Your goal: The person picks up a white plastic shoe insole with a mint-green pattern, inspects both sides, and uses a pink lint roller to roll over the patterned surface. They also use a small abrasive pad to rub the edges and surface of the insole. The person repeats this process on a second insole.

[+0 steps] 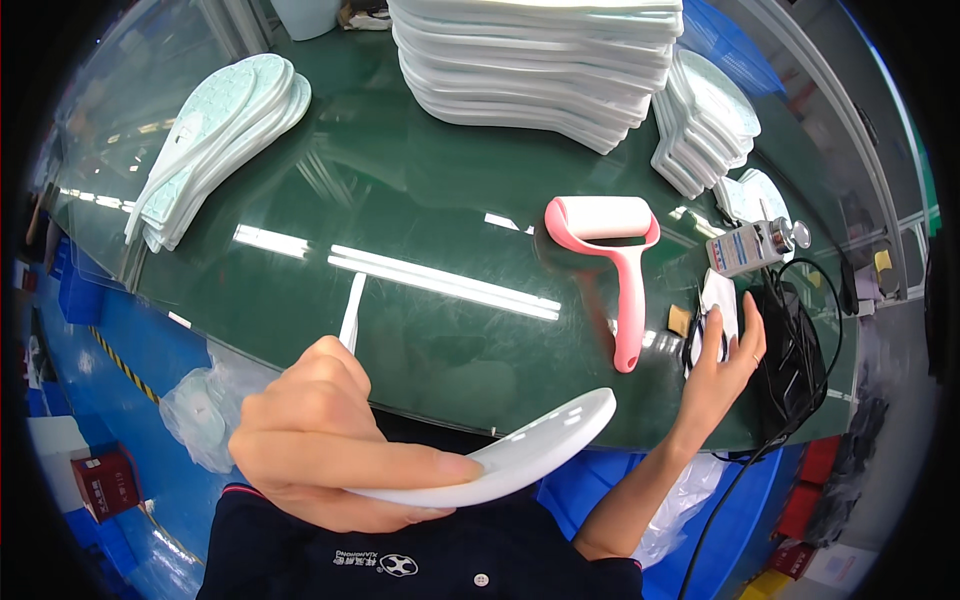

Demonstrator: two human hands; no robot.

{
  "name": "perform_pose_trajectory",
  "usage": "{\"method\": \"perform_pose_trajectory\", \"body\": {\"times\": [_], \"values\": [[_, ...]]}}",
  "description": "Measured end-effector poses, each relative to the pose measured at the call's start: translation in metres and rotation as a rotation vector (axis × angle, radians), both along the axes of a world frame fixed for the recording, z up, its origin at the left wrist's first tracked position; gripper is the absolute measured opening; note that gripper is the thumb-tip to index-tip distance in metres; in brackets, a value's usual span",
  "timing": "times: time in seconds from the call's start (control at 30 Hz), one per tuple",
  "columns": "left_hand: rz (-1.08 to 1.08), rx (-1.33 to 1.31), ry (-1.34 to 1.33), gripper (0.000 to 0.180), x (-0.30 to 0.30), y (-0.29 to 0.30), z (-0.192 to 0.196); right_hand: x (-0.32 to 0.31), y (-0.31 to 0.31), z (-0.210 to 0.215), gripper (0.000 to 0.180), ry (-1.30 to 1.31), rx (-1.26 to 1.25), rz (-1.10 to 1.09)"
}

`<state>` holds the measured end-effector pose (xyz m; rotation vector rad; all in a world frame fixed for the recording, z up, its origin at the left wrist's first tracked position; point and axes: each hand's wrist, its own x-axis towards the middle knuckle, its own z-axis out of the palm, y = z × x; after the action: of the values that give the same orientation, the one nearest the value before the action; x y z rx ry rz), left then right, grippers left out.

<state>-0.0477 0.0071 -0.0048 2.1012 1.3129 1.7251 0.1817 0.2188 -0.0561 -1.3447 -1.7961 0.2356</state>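
My left hand (310, 430) is closed on a glossy white curved plastic piece (545, 435), held above the table's near edge with its free end pointing right. A thin white stick (352, 310) rises from behind the same hand; its lower end is hidden by the fingers. On the right, my right hand (722, 375) has its fingers apart around a crumpled white cloth or paper (722, 300) beside a dark-handled tool. Contact with the cloth is hard to judge. Left of that hand lies a lint roller (628, 290) with a pink handle and white roll.
The green table (430, 200) carries tall stacked white trays (540, 70), with sole-shaped white pads at left (225, 140) and right (710, 115). A metal-topped bottle (745, 248), a small tan block (679, 320) and a black bag with cable (790, 360) crowd the right side.
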Motion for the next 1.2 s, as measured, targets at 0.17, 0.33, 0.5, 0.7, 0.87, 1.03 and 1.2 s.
{"method": "perform_pose_trajectory", "body": {"times": [0.17, 0.33, 0.5, 0.7, 0.87, 1.03, 1.2], "values": [[0.085, 0.071, -0.038, 0.022, 0.004, 0.004, -0.003, -0.026, -0.052, 0.028, 0.037, 0.476, -0.176, 0.532], [0.157, 0.141, -0.021, 0.029, 0.01, 0.008, -0.004, -0.034, -0.079, 0.049, 0.044, 0.349, -0.011, 0.823], [0.198, 0.179, 0.007, 0.035, 0.014, 0.013, -0.004, -0.042, -0.099, 0.074, 0.051, 0.019, 0.307, 0.885], [0.329, 0.167, -0.108, 0.022, 0.013, 0.007, -0.007, -0.042, -0.085, 0.057, 0.027, 0.045, 0.096, 0.552], [0.582, 0.174, -0.625, 0.038, 0.013, 0.02, 0.006, -0.042, -0.101, 0.026, 0.029, 0.397, -0.435, 0.565], [0.539, 0.268, -0.839, 0.04, 0.016, 0.035, 0.022, -0.042, -0.106, -0.009, 0.068, 0.555, -1.471, 1.206], [0.317, 0.193, -0.891, 0.044, 0.023, 0.032, 0.02, -0.067, -0.099, -0.012, 0.067, 1.109, -1.381, 1.055]]}}
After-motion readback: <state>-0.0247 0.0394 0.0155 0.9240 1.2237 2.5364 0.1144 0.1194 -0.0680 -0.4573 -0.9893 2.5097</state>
